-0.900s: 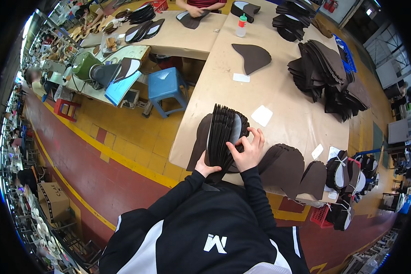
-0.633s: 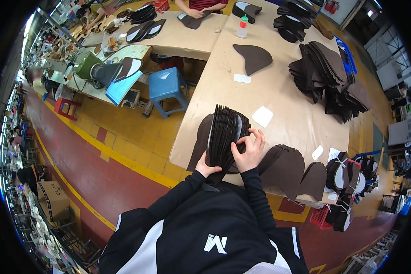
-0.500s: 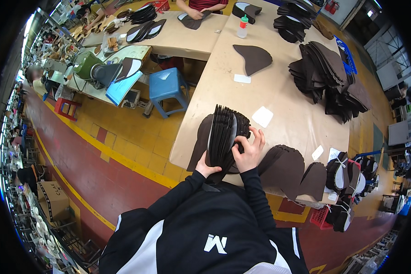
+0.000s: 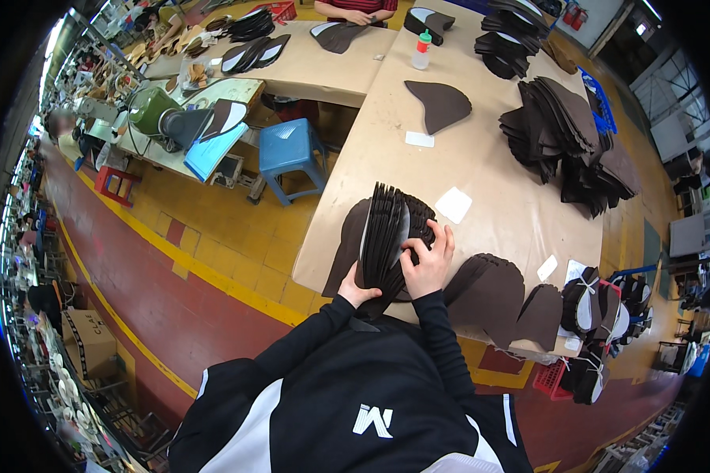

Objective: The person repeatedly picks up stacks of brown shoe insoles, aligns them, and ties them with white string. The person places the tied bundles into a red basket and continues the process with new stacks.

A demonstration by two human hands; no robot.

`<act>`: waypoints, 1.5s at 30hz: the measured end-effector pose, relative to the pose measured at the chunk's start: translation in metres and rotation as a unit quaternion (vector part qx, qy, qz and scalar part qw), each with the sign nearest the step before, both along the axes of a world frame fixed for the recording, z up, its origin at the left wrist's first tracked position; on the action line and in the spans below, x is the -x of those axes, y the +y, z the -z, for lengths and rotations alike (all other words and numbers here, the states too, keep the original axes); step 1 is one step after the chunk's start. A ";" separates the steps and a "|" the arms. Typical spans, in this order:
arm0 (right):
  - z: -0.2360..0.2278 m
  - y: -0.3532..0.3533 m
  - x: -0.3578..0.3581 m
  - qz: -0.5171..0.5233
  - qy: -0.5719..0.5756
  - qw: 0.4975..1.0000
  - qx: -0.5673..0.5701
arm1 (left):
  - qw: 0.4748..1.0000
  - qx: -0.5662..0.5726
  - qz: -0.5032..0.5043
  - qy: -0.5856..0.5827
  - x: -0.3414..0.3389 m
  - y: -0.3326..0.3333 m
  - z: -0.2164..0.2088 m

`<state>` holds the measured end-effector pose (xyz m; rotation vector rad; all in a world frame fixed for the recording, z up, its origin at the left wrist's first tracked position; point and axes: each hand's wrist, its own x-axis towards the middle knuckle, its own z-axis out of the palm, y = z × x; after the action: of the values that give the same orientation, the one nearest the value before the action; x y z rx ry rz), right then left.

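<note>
A thick stack of dark brown, flat cut pieces [image 4: 380, 236], some with pale grey faces, stands on edge at the near side of the table. My left hand [image 4: 358, 288] is closed round its lower left, thumb across the near edge. On the stack's right side, my right hand [image 4: 426, 264] is closed, thumb and forefinger pinching at the pieces' edges; exactly how many it grips is hidden. Beneath and left of the stack lies another brown piece [image 4: 345, 248]. Beside my right wrist are fanned brown pieces [image 4: 487, 296] and a smaller one [image 4: 540, 315].
White cards [image 4: 453, 205] and a single brown piece [image 4: 440, 106] lie farther up the table [image 4: 371, 154]. A bottle [image 4: 421, 52] stands beyond. Large brown stacks [image 4: 548, 126] and tied bundles [image 4: 582, 303] are at right. Left are a blue stool [image 4: 290, 150] and a machine [image 4: 151, 114]. A co-worker sits opposite.
My hands stay at the stack, with only a slight shift of the right fingers. The co-worker's hands have drawn back from the dark piece before them. The view has moved slightly.
</note>
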<state>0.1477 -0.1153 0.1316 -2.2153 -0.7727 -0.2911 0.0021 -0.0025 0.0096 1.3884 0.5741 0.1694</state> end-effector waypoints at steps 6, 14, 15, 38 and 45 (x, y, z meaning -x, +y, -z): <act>-0.012 0.005 0.003 0.004 0.039 0.999 0.009 | 1.000 -0.010 0.004 0.018 0.000 0.000 -0.002; -0.001 0.007 0.002 0.015 0.022 0.999 0.017 | 1.000 -0.005 -0.002 -0.006 0.001 -0.002 0.003; -0.002 0.007 0.002 0.008 0.009 1.000 0.026 | 1.000 -0.007 -0.004 -0.006 0.001 -0.002 0.003; -0.009 0.016 0.008 -0.029 -0.061 0.997 0.044 | 0.999 -0.015 -0.017 -0.028 0.003 -0.003 0.015; -0.010 0.015 0.007 -0.011 -0.044 0.997 0.065 | 0.997 -0.058 -0.013 -0.041 0.004 -0.002 0.031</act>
<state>0.1409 -0.1006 0.1414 -2.3260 -0.8858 -0.3386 -0.0017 -0.0045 -0.0218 1.4798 0.5205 0.2824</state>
